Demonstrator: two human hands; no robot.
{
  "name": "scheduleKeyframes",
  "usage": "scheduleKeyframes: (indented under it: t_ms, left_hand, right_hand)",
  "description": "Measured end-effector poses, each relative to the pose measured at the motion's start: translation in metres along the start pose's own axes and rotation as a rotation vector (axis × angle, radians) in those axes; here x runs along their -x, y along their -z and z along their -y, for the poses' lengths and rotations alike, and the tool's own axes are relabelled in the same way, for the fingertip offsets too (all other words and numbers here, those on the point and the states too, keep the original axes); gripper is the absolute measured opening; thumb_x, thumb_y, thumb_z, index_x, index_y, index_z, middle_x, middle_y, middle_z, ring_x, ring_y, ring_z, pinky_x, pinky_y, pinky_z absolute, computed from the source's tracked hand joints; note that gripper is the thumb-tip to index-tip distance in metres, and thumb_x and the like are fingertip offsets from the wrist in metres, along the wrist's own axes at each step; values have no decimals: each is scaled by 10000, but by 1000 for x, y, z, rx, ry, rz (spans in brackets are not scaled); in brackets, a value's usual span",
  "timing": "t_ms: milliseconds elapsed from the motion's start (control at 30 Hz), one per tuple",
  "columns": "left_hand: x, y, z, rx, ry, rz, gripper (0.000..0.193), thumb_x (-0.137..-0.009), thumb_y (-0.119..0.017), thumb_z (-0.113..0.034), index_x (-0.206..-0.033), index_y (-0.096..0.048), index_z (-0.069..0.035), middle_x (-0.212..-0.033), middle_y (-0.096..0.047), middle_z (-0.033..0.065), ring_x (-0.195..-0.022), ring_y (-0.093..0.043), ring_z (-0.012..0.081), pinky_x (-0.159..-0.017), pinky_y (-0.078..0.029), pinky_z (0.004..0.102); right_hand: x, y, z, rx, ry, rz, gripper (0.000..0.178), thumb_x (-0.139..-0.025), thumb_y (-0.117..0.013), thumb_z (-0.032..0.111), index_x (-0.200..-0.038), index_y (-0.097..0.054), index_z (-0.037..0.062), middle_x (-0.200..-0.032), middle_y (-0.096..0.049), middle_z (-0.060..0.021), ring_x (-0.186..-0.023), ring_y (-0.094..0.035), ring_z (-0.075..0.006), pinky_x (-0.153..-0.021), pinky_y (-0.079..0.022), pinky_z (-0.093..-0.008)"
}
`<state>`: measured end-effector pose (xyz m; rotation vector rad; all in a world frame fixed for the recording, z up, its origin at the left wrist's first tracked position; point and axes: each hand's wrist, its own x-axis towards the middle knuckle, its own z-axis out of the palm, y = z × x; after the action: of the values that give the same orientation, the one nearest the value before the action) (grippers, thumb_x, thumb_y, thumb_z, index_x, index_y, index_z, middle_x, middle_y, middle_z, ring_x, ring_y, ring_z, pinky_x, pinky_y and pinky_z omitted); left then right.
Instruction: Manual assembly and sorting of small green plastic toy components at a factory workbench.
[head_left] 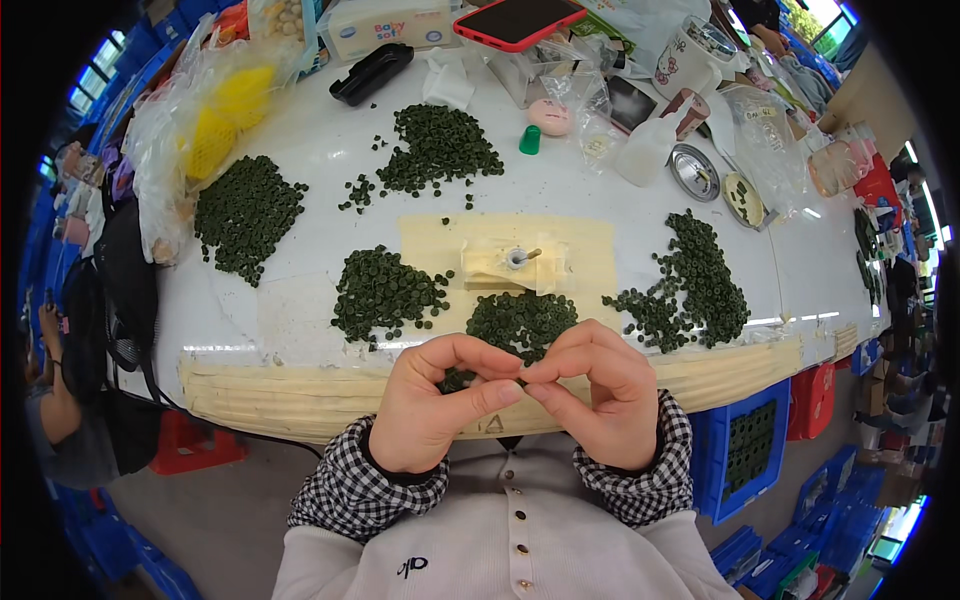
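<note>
My left hand (425, 402) and my right hand (603, 393) meet at the table's front edge. Thumb and forefinger are pinched together on each, and the fingertips nearly touch. Whatever lies between them is too small or hidden to make out. Just beyond the fingers is a pile of small dark green round parts (520, 320), partly covered by my hands. Behind that pile, a pale taped block with a short peg (516, 258) stands on a yellowish sheet (590, 235).
More dark green parts are heaped at the left (385, 295), far left (248, 215), back (440, 150) and right (700, 285). A red-cased phone (520, 20), a white mug (690, 60), a round tin (693, 172) and plastic bags (165, 150) crowd the table's back. A blue crate (740, 450) is below right.
</note>
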<state>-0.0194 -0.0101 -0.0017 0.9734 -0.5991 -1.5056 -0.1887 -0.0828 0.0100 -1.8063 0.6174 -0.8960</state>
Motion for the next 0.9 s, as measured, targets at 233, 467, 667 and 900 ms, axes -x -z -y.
scheduleKeyframes:
  t_ms: [233, 467, 667, 900]
  left_hand:
    - [0, 5, 2, -145, -2, 53, 105, -796, -675, -36, -890, -656, 7, -834, -653, 47, -777, -562, 76, -714, -447, 220]
    - [2, 4, -5, -308, -81, 115, 128, -828, -646, -61, -928, -662, 18, -847, -664, 57, -770, -572, 71, -688, -455, 206]
    - [3, 6, -8, -111, 88, 145, 125, -823, -655, -58, -925, -656, 16, -839, -658, 48, -747, -567, 63, -675, -456, 199]
    - [1, 10, 0, 50, 144, 198, 101, -766, -669, 27, -853, -619, 25, -853, -627, 107, -752, -565, 134, -647, -441, 239]
  right_hand:
    - [0, -1, 7, 137, 74, -45, 163, -687, -701, -56, -825, -643, 7, -799, -575, -79, -724, -555, -172, -628, -437, -253]
    - [-1, 1, 6, 266, 181, -37, 197, -659, -726, -22, -832, -642, 23, -788, -564, -70, -712, -559, -199, -596, -452, -278]
    - [-2, 2, 9, 286, 247, -15, 216, -645, -738, -5, -831, -637, 36, -787, -562, -57, -703, -553, -204, -587, -445, -286]
    - [-2, 3, 8, 168, 240, 20, 211, -649, -745, -2, -823, -635, 44, -774, -559, -48, -695, -547, -191, -583, -439, -278]
